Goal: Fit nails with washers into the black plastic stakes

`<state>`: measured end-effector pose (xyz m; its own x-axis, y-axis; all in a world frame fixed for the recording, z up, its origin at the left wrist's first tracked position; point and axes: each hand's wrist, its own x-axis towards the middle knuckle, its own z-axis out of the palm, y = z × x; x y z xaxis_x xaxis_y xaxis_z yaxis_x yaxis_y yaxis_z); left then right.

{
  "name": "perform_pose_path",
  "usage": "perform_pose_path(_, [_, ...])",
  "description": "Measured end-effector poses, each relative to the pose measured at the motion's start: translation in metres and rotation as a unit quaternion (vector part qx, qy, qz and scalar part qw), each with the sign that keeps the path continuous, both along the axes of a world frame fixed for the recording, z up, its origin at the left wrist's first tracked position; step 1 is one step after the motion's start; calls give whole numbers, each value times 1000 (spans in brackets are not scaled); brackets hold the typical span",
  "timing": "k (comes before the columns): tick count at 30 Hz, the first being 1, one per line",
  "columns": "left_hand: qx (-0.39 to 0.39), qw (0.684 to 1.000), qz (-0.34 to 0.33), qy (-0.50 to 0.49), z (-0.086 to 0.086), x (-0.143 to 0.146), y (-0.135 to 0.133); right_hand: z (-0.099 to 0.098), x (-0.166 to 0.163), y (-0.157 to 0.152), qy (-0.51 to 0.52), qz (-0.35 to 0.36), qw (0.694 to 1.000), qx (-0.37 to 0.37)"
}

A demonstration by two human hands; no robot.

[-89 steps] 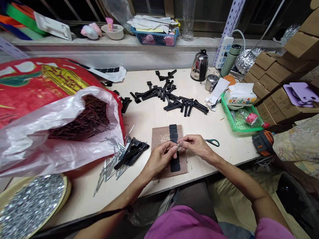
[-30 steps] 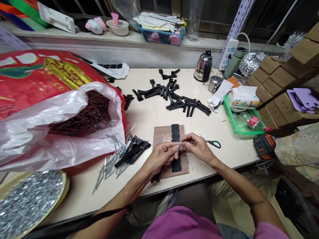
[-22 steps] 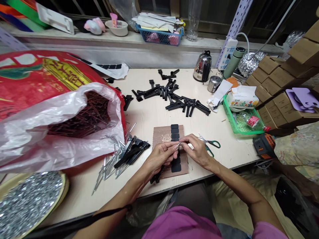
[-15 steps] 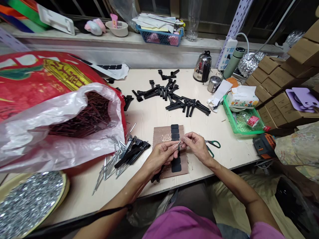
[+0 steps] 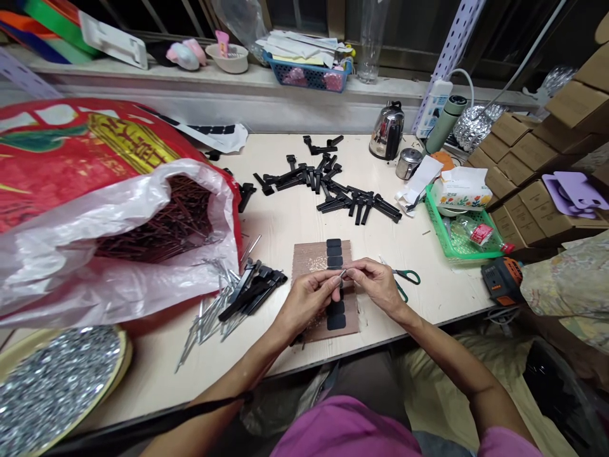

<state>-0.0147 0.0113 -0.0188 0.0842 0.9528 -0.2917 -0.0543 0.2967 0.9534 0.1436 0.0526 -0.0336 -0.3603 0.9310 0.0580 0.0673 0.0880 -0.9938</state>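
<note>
- Pale wood-grain tabletop (image 5: 266,231) stretches below a white window ledge (image 5: 157,79).
- Near centre, a flat brown board (image 5: 304,254) carries a column of black rounded-rectangle pads (image 5: 335,252).
- Above it, the left hand (image 5: 309,298) and right hand (image 5: 378,285) meet, thumbs and fingers pinching a small silvery metal piece (image 5: 342,273) between them; its exact shape is too small to tell.
- Just right lie green-handled scissors (image 5: 409,276).
- Left of the board, black plastic levers (image 5: 254,292) rest on thin silvery rods (image 5: 207,327).
- Farther back, more black levers (image 5: 328,184) lie scattered.
</note>
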Motion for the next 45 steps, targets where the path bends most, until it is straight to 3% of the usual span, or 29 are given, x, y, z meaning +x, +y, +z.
perform_pose_path(4, [13,1000,-12,20,3,-1,-1,-3,6,7,29,51,996,-65])
perform_pose_path(8, [0,999,-38,20,3,-2,-2,-7,13,10,24,83,994,-69])
perform_pose_path(13, [-43,996,-83,-4,2,-4,-1,-5,19,10,-37,103,993,51])
perform_pose_path(16, [-77,990,-112,-33,2,-7,1,-2,23,9,-79,108,977,164])
perform_pose_path(19, [-130,975,-166,-74,2,-10,3,0,26,8,-95,141,958,231])
perform_pose_path(22, [-153,967,-182,-95,2,-11,4,-2,27,7,-111,144,951,250])
perform_pose_path(32, [-37,991,-128,-2,4,-6,-2,-3,24,3,-111,98,935,321])
perform_pose_path(41, [-99,968,-231,-16,5,-17,0,6,29,0,-98,162,904,384])
perform_pose_path(45, [-90,974,-206,-13,5,-13,0,8,28,-1,-108,155,913,361])
